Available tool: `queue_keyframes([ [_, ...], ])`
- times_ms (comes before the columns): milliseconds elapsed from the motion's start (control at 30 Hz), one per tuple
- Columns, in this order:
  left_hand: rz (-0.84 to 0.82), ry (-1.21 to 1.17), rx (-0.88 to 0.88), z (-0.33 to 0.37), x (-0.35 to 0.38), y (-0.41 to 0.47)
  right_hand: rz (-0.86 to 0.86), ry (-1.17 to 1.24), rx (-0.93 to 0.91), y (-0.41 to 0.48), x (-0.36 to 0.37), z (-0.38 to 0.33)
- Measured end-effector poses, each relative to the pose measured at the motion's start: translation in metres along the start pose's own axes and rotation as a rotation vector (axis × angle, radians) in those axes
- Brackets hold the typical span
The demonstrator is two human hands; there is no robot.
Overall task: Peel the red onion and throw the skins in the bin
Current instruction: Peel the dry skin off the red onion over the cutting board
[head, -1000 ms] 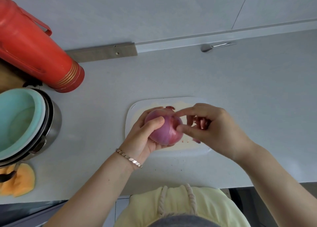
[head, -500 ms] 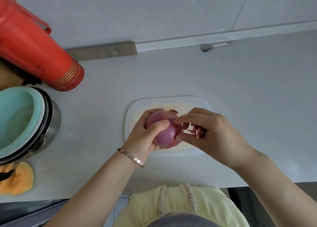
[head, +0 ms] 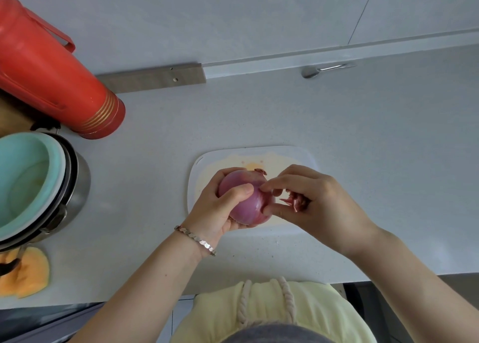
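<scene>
Head view looks straight down on the red onion [head: 247,205], held over the white chopping board [head: 193,187] that lies toward the near edge of the bench [head: 363,135], about midway along it. Whether the bulb touches the board cannot be told. The left hand [head: 220,209] grips the onion from the left, thumb laid across its upper face and fingers curled under and behind. The right hand [head: 320,200] pinches at the onion's right flank with thumb and forefinger, while its other fingers are curled round a bunch of loose purple skins [head: 295,201].

The step in hand looks like lifting another strip of skin. To do it well, the nail should catch only the papery layer at a torn edge, then pull along the grain, from one end of the bulb toward the other, so the strip comes away long rather than crumbling. The left hand should turn the bulb to bring fresh skin round to the pinch. The scraps already held should stay bunched for the bin, which is not in view.

The onion's dry tuft [head: 260,171] points to the far edge of the bench, leaning slightly right, so its end-to-end axis runs roughly near to far. The bulb is almost round, so that axis is barely the longer one.
</scene>
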State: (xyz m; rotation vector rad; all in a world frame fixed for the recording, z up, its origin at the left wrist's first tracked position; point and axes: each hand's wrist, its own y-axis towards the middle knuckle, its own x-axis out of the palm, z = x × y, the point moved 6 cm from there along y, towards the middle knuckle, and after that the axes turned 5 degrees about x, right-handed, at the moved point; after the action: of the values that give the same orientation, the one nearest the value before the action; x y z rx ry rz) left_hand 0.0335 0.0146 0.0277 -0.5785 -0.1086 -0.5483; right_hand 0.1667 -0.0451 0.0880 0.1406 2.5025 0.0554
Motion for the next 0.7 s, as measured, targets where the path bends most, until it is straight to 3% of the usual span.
queue_keyframes([
  [700,-0.034,0.206,0.017,0.0042,-0.0003,0.0022,-0.027,0.055,0.011,-0.0031,0.0040,0.0062],
])
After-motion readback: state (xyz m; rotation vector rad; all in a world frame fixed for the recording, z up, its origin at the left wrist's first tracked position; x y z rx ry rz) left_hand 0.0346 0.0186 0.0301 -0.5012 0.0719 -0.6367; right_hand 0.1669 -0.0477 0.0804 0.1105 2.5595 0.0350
